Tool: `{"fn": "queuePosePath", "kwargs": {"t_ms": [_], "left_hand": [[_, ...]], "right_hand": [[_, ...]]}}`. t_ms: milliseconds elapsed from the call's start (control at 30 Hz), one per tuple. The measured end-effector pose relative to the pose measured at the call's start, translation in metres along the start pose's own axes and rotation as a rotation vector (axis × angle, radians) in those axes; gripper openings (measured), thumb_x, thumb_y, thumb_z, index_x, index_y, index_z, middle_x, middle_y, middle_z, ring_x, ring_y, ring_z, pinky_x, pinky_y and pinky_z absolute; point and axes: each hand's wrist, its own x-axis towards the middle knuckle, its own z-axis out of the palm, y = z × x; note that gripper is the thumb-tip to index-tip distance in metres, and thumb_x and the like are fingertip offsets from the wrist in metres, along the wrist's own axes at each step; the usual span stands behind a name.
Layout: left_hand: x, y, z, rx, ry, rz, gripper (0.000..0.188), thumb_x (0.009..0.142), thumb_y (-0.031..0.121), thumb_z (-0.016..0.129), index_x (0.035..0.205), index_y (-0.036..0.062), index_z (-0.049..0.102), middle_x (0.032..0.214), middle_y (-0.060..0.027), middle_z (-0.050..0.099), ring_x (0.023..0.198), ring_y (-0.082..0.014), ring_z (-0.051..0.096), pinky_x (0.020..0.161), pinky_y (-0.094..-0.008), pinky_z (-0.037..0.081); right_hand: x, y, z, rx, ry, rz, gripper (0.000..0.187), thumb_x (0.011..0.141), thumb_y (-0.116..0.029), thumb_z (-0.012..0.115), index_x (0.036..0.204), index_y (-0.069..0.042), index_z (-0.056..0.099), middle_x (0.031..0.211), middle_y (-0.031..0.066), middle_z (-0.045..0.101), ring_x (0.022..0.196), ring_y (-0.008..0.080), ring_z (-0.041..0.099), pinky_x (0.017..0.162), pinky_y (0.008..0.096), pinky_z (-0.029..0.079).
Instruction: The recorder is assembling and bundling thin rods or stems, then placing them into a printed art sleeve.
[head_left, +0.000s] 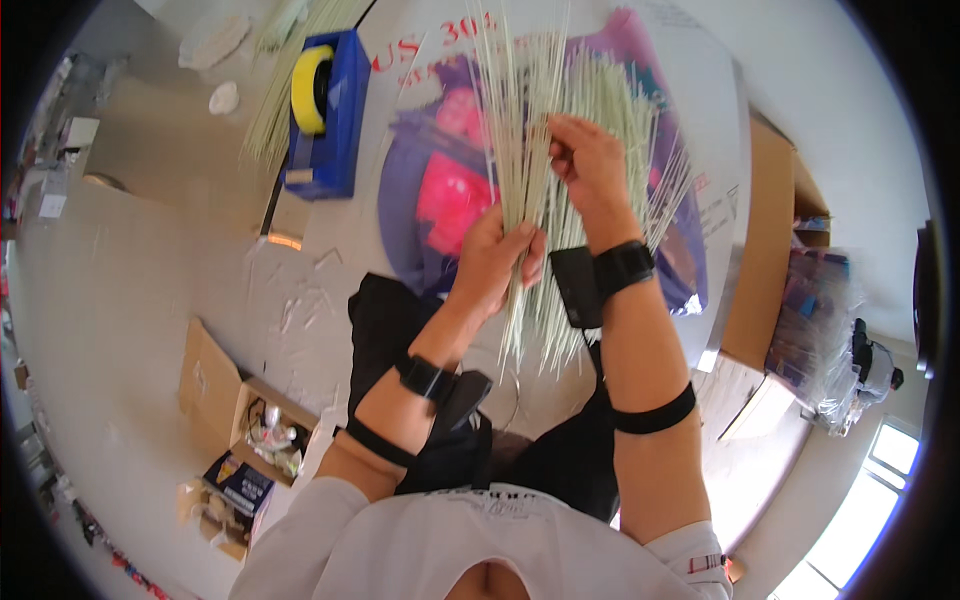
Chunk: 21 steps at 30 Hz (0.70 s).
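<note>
My left hand (497,258) is closed around the lower part of a bundle of thin pale sticks (520,165), which fans out upward. At the bundle's right edge, higher up, my right hand (590,160) has its fingers pinched; whether a single stick is between them is too fine to tell. Beside and under the hands lies a larger pile of the same pale sticks (605,95). The pile rests on a purple plastic bag (400,205) with bright pink patches, spread over the white table covering (410,100).
Left of the bag stands a blue tape dispenser (345,130) with a yellow roll (303,90). More sticks (270,120) lie behind it. An open cardboard box (270,430) with odds and ends sits lower left. To the right are a tall carton (760,240) and plastic-wrapped goods (815,325).
</note>
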Motion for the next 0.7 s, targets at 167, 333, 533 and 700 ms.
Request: {"fn": "queuePosePath", "kwargs": {"t_ms": [167, 333, 533, 700], "left_hand": [[0.003, 0.01, -0.006, -0.071, -0.008, 0.085, 0.008, 0.093, 0.01, 0.046, 0.098, 0.0037, 0.047, 0.071, -0.0043, 0.05, 0.051, -0.0085, 0.042, 0.044, -0.0232, 0.037], [0.001, 0.014, -0.004, -0.061, 0.004, 0.199, 0.014, 0.094, 0.011, 0.046, 0.104, 0.0026, 0.051, 0.074, -0.0043, 0.049, 0.055, -0.0079, 0.041, 0.047, -0.0228, 0.037], [-0.014, 0.007, 0.027, -0.064, -0.005, 0.293, 0.022, 0.094, 0.016, 0.048, 0.111, 0.0037, 0.048, 0.074, -0.0019, 0.047, 0.056, -0.0084, 0.041, 0.048, -0.0237, 0.037], [-0.03, -0.007, 0.04, -0.044, -0.031, 0.327, 0.022, 0.094, 0.018, 0.048, 0.111, 0.0052, 0.048, 0.075, -0.0019, 0.047, 0.058, -0.0089, 0.041, 0.049, -0.0241, 0.037]], "right_hand": [[-0.045, -0.008, 0.0, -0.014, -0.037, -0.044, 0.019, 0.085, -0.017, 0.058, 0.087, 0.001, 0.062, 0.075, 0.0072, 0.064, 0.059, 0.0072, 0.051, 0.049, 0.0193, 0.038], [-0.156, 0.041, -0.035, 0.108, 0.096, 0.012, 0.033, 0.093, -0.029, 0.047, 0.094, 0.0, 0.061, 0.09, 0.0077, 0.064, 0.079, 0.0102, 0.054, 0.072, 0.025, 0.042], [-0.234, 0.078, -0.019, 0.483, 0.363, 0.201, 0.058, 0.092, -0.047, 0.044, 0.117, 0.005, 0.047, 0.117, 0.0166, 0.052, 0.106, 0.0208, 0.049, 0.09, 0.0322, 0.037], [-0.225, 0.057, -0.011, 0.565, 0.343, 0.063, 0.059, 0.092, -0.046, 0.044, 0.116, 0.008, 0.046, 0.116, 0.0172, 0.052, 0.106, 0.0217, 0.048, 0.093, 0.0343, 0.037]]}}
